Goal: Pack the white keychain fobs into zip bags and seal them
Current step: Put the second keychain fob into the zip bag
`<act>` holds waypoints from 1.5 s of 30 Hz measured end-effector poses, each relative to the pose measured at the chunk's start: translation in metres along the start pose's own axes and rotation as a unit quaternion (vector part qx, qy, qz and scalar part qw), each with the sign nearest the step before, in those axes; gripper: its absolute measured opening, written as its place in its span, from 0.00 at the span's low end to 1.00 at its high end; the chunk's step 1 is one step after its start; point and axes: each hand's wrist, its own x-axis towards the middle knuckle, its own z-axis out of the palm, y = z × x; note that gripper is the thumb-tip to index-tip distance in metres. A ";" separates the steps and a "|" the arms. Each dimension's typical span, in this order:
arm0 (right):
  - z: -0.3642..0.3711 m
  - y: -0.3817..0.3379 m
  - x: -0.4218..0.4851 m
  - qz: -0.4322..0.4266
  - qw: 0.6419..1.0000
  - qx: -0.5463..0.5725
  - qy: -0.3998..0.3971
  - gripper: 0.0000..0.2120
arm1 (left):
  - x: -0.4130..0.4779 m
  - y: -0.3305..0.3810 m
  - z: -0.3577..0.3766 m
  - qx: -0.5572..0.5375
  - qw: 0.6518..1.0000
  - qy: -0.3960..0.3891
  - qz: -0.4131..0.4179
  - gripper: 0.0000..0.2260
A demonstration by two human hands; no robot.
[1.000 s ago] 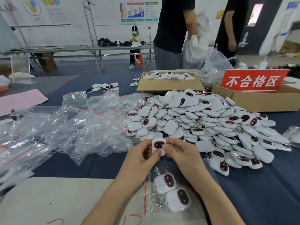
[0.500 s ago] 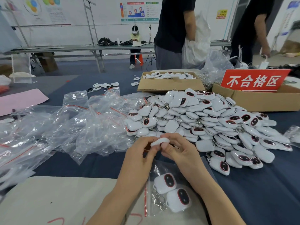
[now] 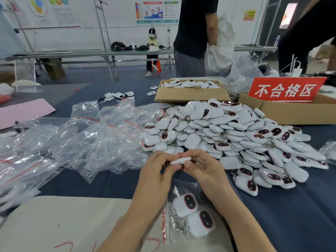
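1. White keychain fobs [image 3: 187, 204], two, bagged: rounded white bodies, each with a dark oval window rimmed in red, face up, metal key rings [image 3: 177, 225] attached. Both lie inside a clear zip bag [image 3: 183, 187] with a red seal strip, flat on the counter [image 3: 291, 215] between the forearms. Whether the bag is sealed cannot be told. It overlaps a beige sheet [image 3: 63, 220] bearing red marks.
2. Single held fob [image 3: 181, 160]: seen edge-on as a thin white sliver, raised above the counter just in front of the heap. The left hand [image 3: 156, 177] and right hand [image 3: 205, 171] meet at it; the fingers of both are curled in and pinch it from either end.
3. Loose fob pile [image 3: 236, 135]: large heap on the dark blue counter, centre to right. Some lie window-up, some show plain white backs, with metal clasps among them.
4. Spare zip bags [image 3: 94, 142]: clear, red-stripped, in a crumpled heap on the left, reaching the pile's left edge.
5. First cardboard box [image 3: 190, 96], just behind the pile: shallow, holds more white fobs. Second cardboard box [image 3: 291, 113], to the right: a red sign [image 3: 285, 90] with white characters stands at it; contents hidden.
6. Stray fobs [image 3: 118, 95] and a pink sheet [image 3: 23, 111], far left of the counter.
7. Background: a standing person [image 3: 192, 33] in a dark top holding a white plastic sack [image 3: 220, 46]; a seated person [image 3: 152, 42] beyond.
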 end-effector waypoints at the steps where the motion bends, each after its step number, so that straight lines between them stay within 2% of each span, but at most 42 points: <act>1: 0.001 -0.001 0.000 -0.004 1.000 -0.008 0.007 0.08 | 0.000 0.000 0.000 0.000 1.000 -0.004 -0.005 0.12; 6: 0.001 -0.003 0.002 -0.007 1.000 -0.020 0.020 0.14 | 0.003 -0.002 0.000 -0.034 0.998 0.011 -0.052 0.17; 12: 0.002 -0.003 0.002 -0.031 0.997 -0.044 0.060 0.14 | 0.000 0.002 -0.002 -0.141 0.987 -0.020 -0.078 0.13; 18: 0.003 -0.003 0.001 -0.039 0.993 -0.078 0.074 0.18 | 0.000 0.001 -0.001 -0.155 0.985 -0.021 -0.073 0.09; 24: 0.010 -0.008 -0.002 -0.089 0.988 -0.120 0.045 0.20 | -0.003 0.002 0.001 -0.172 0.980 -0.078 -0.068 0.12; 27: 0.015 -0.010 -0.003 -0.091 0.988 -0.124 0.021 0.25 | -0.003 0.004 -0.002 -0.193 0.975 -0.081 -0.074 0.11; 33: 0.017 -0.004 -0.003 -0.041 0.997 -0.044 0.038 0.14 | -0.005 0.008 -0.008 -0.245 0.960 -0.095 -0.098 0.08; 40: 0.017 -0.006 -0.004 -0.035 0.999 -0.020 0.036 0.15 | -0.006 0.010 -0.008 -0.273 0.950 -0.093 -0.117 0.09; 43: 0.018 -0.005 -0.002 -0.026 0.999 -0.033 0.024 0.16 | -0.004 0.008 -0.009 -0.286 0.946 -0.078 -0.134 0.14; 45: 0.017 -0.005 -0.001 0.009 0.999 -0.027 0.019 0.17 | -0.002 0.006 -0.010 -0.285 0.945 -0.071 -0.142 0.18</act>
